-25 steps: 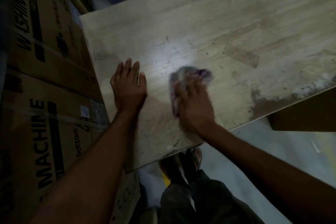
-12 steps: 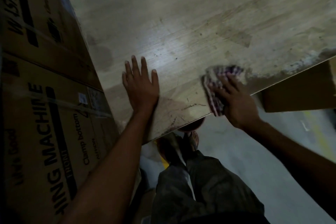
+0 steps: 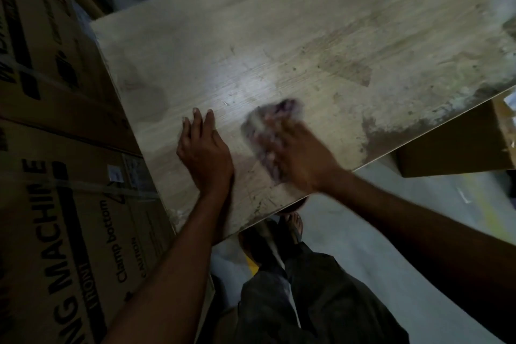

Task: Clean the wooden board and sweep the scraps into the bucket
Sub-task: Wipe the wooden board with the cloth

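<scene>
A large pale wooden board [image 3: 321,36] fills the upper view, with a dark stained patch [image 3: 391,131] and whitish dust [image 3: 472,98] along its near right edge. My left hand [image 3: 203,151] lies flat on the board, fingers straight. Just to its right, my right hand [image 3: 304,162] presses a purple and white cloth [image 3: 268,126] onto the wood; both are motion-blurred. A dark reddish round rim [image 3: 296,206] peeks out under the board's near edge; I cannot tell if it is the bucket.
Big cardboard washing-machine boxes [image 3: 69,204] stand against the board's left side. A brown box [image 3: 446,148] sits under the board at right. Below is grey floor [image 3: 391,246], with my dark trousers [image 3: 307,288] and sandalled foot [image 3: 296,225].
My right hand has swept the cloth back from the board's near edge leftward, close to my left hand. My left hand stays flat in place.
</scene>
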Action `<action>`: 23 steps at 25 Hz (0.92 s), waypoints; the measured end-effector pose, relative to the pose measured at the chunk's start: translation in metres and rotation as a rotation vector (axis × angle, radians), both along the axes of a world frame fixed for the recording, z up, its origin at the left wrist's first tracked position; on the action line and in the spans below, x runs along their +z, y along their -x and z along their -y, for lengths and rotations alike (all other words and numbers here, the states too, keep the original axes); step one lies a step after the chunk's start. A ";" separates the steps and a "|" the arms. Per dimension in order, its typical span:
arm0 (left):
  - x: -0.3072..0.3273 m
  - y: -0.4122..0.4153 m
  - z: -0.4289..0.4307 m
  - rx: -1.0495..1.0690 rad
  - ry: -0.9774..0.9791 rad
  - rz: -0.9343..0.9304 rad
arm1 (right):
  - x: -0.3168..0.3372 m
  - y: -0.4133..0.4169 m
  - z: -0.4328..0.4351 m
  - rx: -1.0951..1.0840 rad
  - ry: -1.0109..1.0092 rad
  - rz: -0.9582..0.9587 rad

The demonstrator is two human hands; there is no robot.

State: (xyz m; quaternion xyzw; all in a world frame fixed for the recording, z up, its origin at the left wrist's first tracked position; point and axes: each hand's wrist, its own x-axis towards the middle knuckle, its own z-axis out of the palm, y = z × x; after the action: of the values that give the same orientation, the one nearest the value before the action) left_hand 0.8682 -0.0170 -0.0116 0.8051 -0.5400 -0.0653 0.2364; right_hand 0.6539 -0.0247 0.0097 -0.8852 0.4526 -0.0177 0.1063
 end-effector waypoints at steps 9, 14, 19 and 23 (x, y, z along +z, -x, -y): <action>0.000 0.002 0.002 0.032 -0.034 0.075 | 0.003 -0.001 0.062 -0.461 0.046 0.158; -0.004 0.000 0.002 -0.047 -0.049 0.197 | -0.012 -0.028 0.065 0.129 0.102 0.001; -0.002 -0.002 0.017 0.021 -0.041 0.135 | -0.004 -0.048 0.080 -0.142 0.085 0.098; 0.004 -0.005 0.088 -0.099 0.028 0.214 | -0.002 -0.032 0.141 -0.467 0.121 0.182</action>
State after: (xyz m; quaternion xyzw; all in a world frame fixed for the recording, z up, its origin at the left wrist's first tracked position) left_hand 0.8730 -0.1051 -0.0079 0.7764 -0.6023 0.0169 0.1849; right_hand 0.6861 -0.1656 0.0077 -0.7563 0.6312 -0.1486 0.0866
